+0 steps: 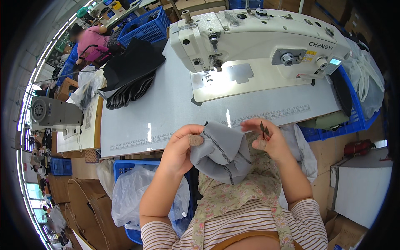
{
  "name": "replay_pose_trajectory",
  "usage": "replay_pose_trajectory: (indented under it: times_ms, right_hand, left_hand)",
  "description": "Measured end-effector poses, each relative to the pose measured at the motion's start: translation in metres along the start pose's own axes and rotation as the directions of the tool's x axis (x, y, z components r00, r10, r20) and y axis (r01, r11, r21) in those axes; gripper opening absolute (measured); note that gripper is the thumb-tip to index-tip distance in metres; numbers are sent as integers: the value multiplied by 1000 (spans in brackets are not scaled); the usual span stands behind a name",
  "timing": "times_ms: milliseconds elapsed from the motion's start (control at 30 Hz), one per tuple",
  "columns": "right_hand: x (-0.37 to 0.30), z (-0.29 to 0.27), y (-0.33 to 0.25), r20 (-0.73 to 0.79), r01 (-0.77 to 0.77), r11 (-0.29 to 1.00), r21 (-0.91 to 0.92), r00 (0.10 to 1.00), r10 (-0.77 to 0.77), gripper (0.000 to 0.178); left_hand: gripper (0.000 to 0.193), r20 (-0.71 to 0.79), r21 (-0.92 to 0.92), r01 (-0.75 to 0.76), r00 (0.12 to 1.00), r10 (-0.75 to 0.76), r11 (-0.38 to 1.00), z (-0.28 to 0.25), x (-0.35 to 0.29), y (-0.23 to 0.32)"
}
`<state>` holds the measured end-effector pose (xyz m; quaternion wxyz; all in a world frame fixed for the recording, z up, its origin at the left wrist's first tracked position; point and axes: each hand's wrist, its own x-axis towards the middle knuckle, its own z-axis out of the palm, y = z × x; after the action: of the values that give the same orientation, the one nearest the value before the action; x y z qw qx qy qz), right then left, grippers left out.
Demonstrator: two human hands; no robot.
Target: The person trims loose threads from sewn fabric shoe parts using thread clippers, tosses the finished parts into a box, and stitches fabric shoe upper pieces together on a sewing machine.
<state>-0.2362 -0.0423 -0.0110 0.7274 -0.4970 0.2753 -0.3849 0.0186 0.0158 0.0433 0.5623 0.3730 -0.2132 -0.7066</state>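
Observation:
My left hand (186,146) pinches the edge of a grey sewn fabric piece (227,143), rounded like a cap, with black zigzag seams along it. It hangs above my lap, in front of the sewing table. To its right, my right hand (266,139) is apart from the fabric and has small dark thread snips (264,129) in it, their blades pointing up. A tan wrap covers a thumb on each hand. Beyond both hands stands a white industrial sewing machine (250,46), its lamp shining on the needle area.
Stacked black fabric pieces (132,75) lie at the table's left. A ruler strip (275,115) runs along the front of the tabletop (166,104). Below left is a blue crate (121,166) with plastic bags; another blue crate (362,125) stands right. A person (91,41) sits at far left.

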Motion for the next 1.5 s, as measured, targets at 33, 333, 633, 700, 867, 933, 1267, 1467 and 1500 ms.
replay_pose_trajectory:
  times_ms: [33, 333, 633, 700, 867, 933, 1267, 1467, 1500]
  right_hand:
    - [1, 1, 3, 0, 0, 1000, 2, 1000, 0, 59]
    - [-5, 7, 2, 71, -82, 996, -34, 994, 85, 63]
    - [-10, 9, -10, -133, -156, 891, -426, 985, 108, 23]
    - [-8, 12, -23, -47, -45, 886, -462, 999, 26, 23]
    - [-6, 16, -32, -42, 23, 887, -461, 998, -48, 23]
    - [-4, 15, -29, -45, 35, 885, -465, 997, -63, 24]
    - [1, 16, -17, -121, -108, 881, -461, 991, 58, 26]
    - [9, 16, 4, -153, -153, 916, -370, 983, 102, 21]
    - [9, 16, 4, -179, -151, 959, -240, 978, 109, 21]
  left_hand:
    - [23, -1, 2, 1, 1000, -1, 1000, 1, 0, -1]
    - [36, -29, 69, -41, 999, 43, 997, -3, 5, -1]
    - [50, 157, 24, 92, 983, -94, 996, -44, 4, -11]
    - [51, 216, 214, 78, 968, -125, 974, -48, -2, -8]
    - [46, 225, 89, 53, 972, -72, 995, -48, -3, -14]
    - [43, 279, -46, 61, 959, -46, 997, -51, 3, -22]
    - [46, 280, -475, 2, 948, 149, 880, -50, 15, -42]
    - [63, 205, -614, -54, 953, 225, 788, -34, 14, -44]
    - [63, 206, -616, -49, 953, 221, 786, -35, 14, -46]
